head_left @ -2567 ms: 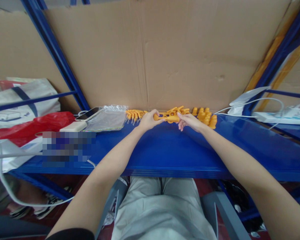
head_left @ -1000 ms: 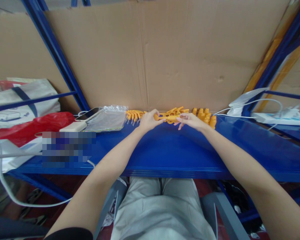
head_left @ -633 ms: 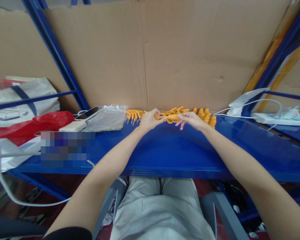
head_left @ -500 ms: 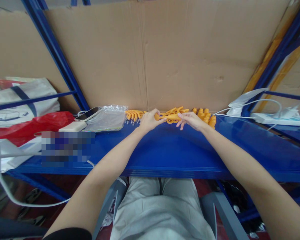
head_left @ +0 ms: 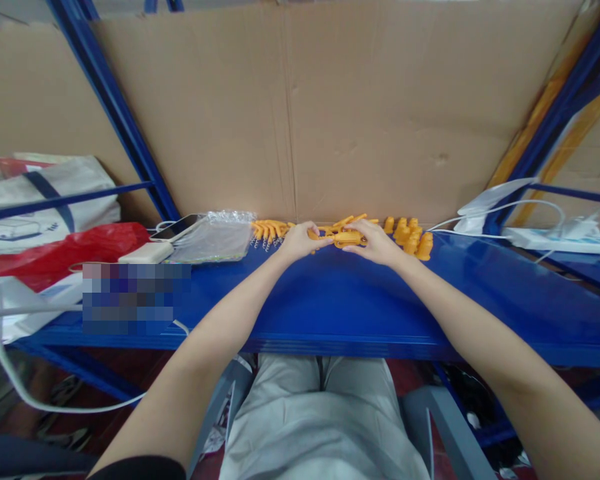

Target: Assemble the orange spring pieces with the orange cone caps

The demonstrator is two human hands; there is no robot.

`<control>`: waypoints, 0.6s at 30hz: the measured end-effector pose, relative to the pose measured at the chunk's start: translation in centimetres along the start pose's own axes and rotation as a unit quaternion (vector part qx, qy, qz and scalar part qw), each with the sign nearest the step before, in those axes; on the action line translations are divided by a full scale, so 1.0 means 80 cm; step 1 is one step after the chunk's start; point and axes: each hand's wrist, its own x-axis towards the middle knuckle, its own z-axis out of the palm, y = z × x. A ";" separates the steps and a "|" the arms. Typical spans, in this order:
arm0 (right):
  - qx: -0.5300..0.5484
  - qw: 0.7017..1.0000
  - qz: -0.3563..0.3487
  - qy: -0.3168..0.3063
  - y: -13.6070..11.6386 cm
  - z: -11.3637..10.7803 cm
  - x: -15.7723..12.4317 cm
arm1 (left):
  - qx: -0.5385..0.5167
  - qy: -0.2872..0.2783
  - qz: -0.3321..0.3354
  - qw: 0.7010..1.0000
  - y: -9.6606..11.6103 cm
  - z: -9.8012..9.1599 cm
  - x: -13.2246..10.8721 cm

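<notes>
In the head view, my left hand (head_left: 299, 243) is closed in a pinch on a yellow plastic piece, its thumb pointing right. My right hand (head_left: 377, 244) curves around the right end of another yellow plastic part (head_left: 347, 238), thumb below and fingers above. The two hands face each other just above the blue table, and fingers hide much of both pieces. Left of my left hand lies a row of yellow pieces with silver spiral ends (head_left: 267, 231). Behind the hands are thin yellow pieces (head_left: 347, 221). Several stubby yellow pieces (head_left: 409, 235) stand right of my right hand.
A plastic-wrapped flat package (head_left: 210, 240), a white box (head_left: 146, 253) and a red plastic bag (head_left: 75, 250) lie to the left on the blue table (head_left: 340, 300). A cardboard sheet (head_left: 290, 107) closes off the back. White cables and a power strip (head_left: 555, 239) are at right.
My right hand has shifted slightly left, and its spread fingers have curled in around the yellow part. My left hand has hardly moved.
</notes>
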 end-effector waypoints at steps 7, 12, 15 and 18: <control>-0.204 0.975 -0.088 -0.029 -0.019 -0.005 0.003 | -0.001 -0.017 -0.002 1.000 0.001 0.004 0.002; -0.162 0.983 -0.084 -0.035 -0.017 -0.011 0.002 | 0.059 0.007 0.014 0.998 0.010 0.004 -0.004; -0.127 0.990 -0.061 -0.030 -0.018 -0.015 0.002 | 0.092 0.031 0.040 0.994 0.015 0.004 -0.008; -0.101 0.994 -0.043 -0.025 -0.019 -0.016 0.002 | 0.137 0.058 0.063 0.987 0.016 0.005 -0.009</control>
